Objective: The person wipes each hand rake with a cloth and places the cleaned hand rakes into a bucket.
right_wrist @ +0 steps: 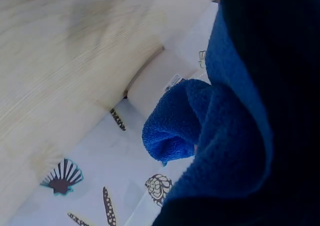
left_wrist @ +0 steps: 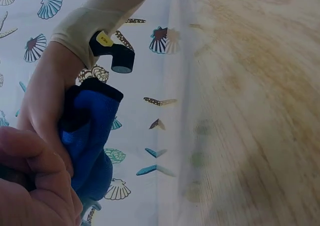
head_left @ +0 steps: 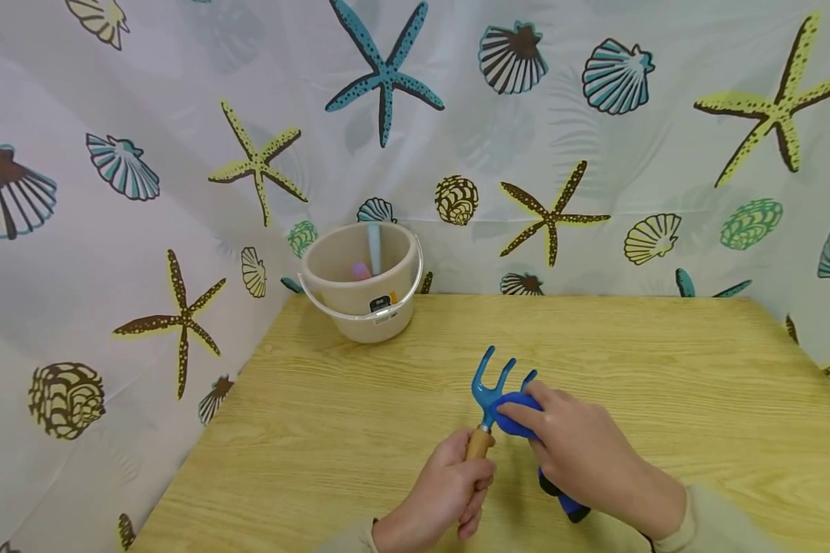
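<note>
My left hand (head_left: 449, 480) grips the wooden handle of a small garden hand fork (head_left: 486, 395), its blue metal tines pointing up and away. In my right hand (head_left: 588, 445) is a blue cloth (head_left: 515, 422) with black edging, pinched by the fingers against the fork's head near the right tine. Part of the cloth hangs below the right palm. The left wrist view shows the cloth (left_wrist: 90, 131) beyond the curled left fingers (left_wrist: 47, 171). Folds of the same cloth (right_wrist: 220, 136) fill much of the right wrist view, where the fork is hidden.
A beige bucket (head_left: 360, 307) with a clear handle stands at the table's back left; a light blue stick (head_left: 374, 250) and a pink object (head_left: 361, 270) are inside. The wood-grain table (head_left: 318, 430) meets a curtain (head_left: 456, 153) printed with shells and starfish.
</note>
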Action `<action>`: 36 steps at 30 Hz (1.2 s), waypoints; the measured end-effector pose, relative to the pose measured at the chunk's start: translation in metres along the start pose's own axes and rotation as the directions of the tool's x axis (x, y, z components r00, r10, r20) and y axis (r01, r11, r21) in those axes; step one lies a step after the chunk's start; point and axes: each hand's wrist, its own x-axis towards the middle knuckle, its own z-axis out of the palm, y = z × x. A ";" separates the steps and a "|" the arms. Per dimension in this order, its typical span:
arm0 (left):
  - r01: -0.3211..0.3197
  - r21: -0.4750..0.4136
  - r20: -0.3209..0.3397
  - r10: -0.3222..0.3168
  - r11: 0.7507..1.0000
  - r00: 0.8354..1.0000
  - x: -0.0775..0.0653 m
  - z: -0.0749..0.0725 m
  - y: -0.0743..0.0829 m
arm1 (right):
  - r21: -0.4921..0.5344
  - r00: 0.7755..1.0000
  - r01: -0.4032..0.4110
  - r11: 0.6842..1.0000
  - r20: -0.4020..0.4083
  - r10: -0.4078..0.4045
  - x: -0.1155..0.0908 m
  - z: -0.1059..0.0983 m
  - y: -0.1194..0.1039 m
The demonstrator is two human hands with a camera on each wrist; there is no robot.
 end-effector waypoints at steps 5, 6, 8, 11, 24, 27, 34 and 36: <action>-0.020 0.045 0.035 0.019 0.999 0.999 0.002 0.001 -0.001 | 0.062 0.999 0.047 0.997 0.009 -0.048 0.003 -0.005 -0.008; -0.025 0.053 0.032 0.023 0.998 0.999 0.002 0.001 -0.001 | 0.066 0.999 0.046 0.997 0.018 -0.048 0.004 -0.005 -0.009; -0.031 0.070 0.020 0.030 0.997 0.999 0.003 0.000 0.000 | 0.032 0.998 0.045 0.998 0.033 -0.046 0.006 -0.005 -0.009; -0.021 0.079 0.001 0.021 0.997 1.000 0.003 0.000 0.000 | -0.065 0.998 0.031 0.997 0.051 -0.028 0.010 -0.002 -0.007; 0.002 0.095 -0.013 -0.001 0.995 1.000 0.005 -0.001 -0.003 | 0.021 0.995 0.032 0.999 0.090 -0.033 0.006 -0.006 -0.014; -0.005 0.106 -0.014 0.007 0.994 1.000 0.005 -0.001 -0.002 | -0.001 0.999 0.025 1.000 0.047 -0.025 0.006 -0.002 -0.015; -0.024 0.243 -0.036 0.034 0.970 0.999 0.004 -0.003 -0.002 | -0.098 0.994 0.017 0.995 -0.106 -0.027 0.012 0.017 -0.014; -0.035 0.277 -0.048 0.050 0.960 0.998 0.004 -0.005 -0.001 | -0.105 0.990 0.015 0.994 -0.135 -0.029 0.015 0.019 -0.015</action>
